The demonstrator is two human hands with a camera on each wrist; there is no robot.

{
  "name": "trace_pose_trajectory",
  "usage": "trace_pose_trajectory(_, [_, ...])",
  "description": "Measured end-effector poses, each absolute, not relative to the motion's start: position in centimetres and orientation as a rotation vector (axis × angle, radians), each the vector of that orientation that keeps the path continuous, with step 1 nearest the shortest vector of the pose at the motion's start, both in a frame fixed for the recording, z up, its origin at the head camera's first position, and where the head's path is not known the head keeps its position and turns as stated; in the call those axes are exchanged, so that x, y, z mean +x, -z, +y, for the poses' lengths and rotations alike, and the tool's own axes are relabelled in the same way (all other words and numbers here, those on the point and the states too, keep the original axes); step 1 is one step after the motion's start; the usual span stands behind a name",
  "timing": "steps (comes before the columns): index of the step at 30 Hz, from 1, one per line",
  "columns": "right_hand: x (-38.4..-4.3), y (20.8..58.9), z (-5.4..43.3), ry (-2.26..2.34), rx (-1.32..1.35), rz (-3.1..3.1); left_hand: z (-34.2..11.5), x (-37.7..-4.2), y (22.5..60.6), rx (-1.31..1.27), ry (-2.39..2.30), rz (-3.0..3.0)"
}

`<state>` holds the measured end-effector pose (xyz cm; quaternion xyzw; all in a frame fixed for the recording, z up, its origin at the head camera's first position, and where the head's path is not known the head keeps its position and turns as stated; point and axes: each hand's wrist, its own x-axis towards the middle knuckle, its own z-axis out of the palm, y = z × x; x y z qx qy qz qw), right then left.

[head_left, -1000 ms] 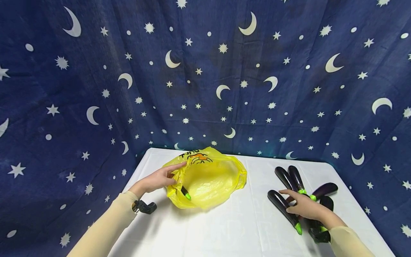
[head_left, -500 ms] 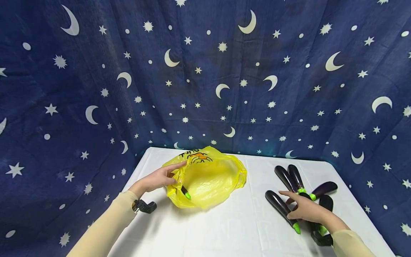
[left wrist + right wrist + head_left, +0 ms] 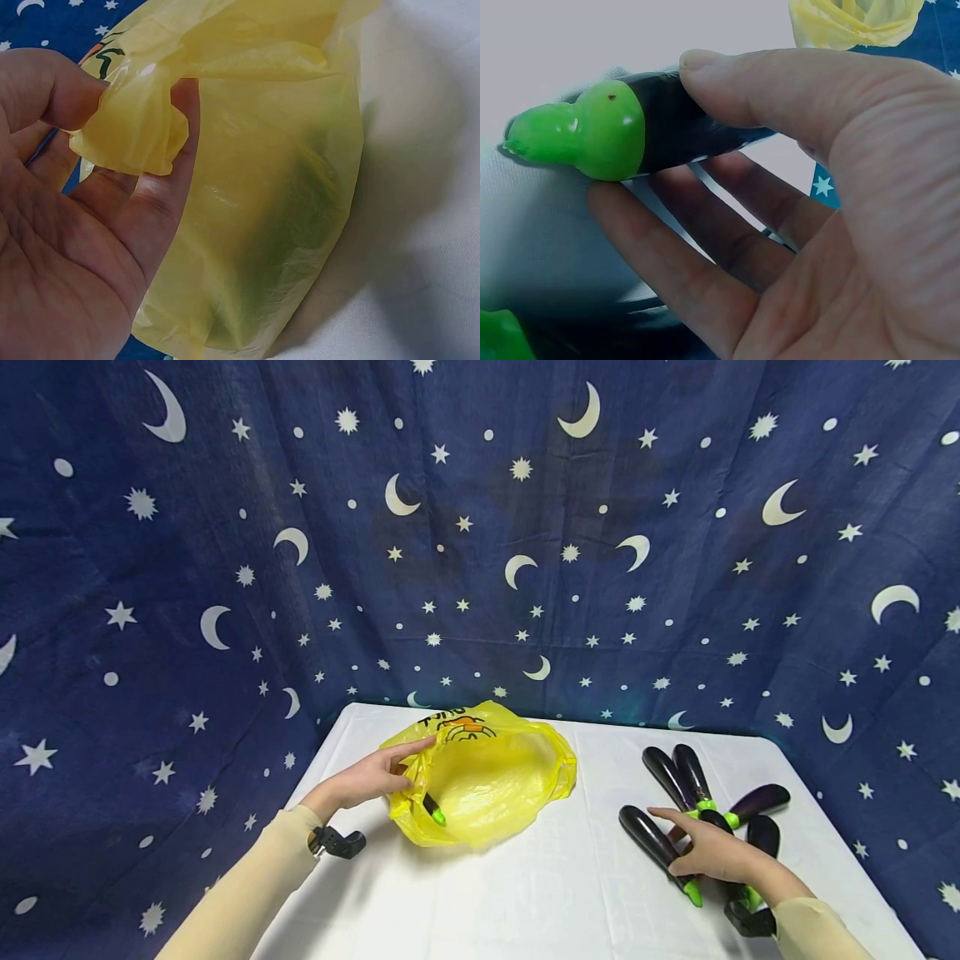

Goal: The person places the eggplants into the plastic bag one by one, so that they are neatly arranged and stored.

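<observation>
A yellow plastic bag (image 3: 487,777) lies open on the white table (image 3: 562,893). My left hand (image 3: 375,777) pinches its near rim (image 3: 142,127) between thumb and fingers. One dark eggplant with a green stem (image 3: 433,811) lies inside the bag. At the right, my right hand (image 3: 712,852) grips the frontmost eggplant (image 3: 648,835). In the right wrist view my thumb (image 3: 780,90) lies over the eggplant's dark body (image 3: 675,127), my fingers curl beneath it, and the green stem end (image 3: 585,139) sticks out.
Several more eggplants (image 3: 690,772) lie in a loose pile behind and beside my right hand, one pointing right (image 3: 757,800). A dark blue cloth with moons and stars (image 3: 480,568) hangs behind the table and at both sides.
My right hand has shifted the front eggplant slightly to the left. The left hand and the bag have not moved.
</observation>
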<state>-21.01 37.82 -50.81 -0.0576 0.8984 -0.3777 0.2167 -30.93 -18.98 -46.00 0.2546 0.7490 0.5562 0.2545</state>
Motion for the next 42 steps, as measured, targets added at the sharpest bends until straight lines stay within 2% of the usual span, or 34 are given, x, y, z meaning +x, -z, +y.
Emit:
trace_pose_trajectory(8, [-21.05,50.97,37.80,1.047,-0.098,2.483,-18.93,-30.93,46.03,0.682,-1.514,2.034])
trace_pose_trajectory(42, [-21.13,51.16,38.12,1.056,-0.127,2.453,-19.01,-31.05,46.47,0.687,-1.489,2.059])
